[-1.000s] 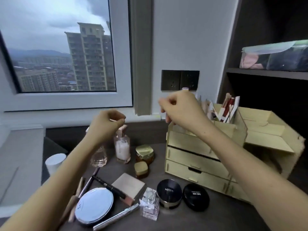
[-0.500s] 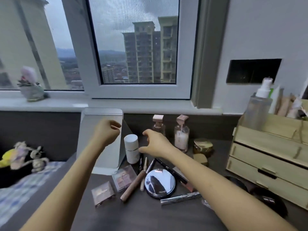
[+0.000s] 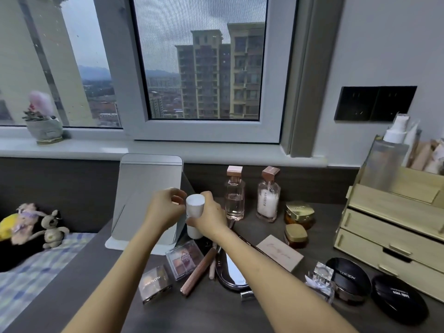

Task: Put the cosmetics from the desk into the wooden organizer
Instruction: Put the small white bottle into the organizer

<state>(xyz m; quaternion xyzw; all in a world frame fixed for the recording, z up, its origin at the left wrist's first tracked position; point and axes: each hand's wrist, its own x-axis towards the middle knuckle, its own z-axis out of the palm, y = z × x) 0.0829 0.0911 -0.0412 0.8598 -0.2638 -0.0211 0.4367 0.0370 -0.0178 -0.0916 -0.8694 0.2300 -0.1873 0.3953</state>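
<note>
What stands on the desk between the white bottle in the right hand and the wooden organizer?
In the head view, between the white bottle and the wooden organizer stand two clear perfume bottles and two gold-lidded jars.

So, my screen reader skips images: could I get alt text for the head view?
The right hand grips a small white bottle on a dark desk strewn with cosmetics, the left hand beside it. A wooden organizer stands at right.

Right hand (image 3: 209, 218) now gripping white bottle (image 3: 195, 212) — lifted.
</note>
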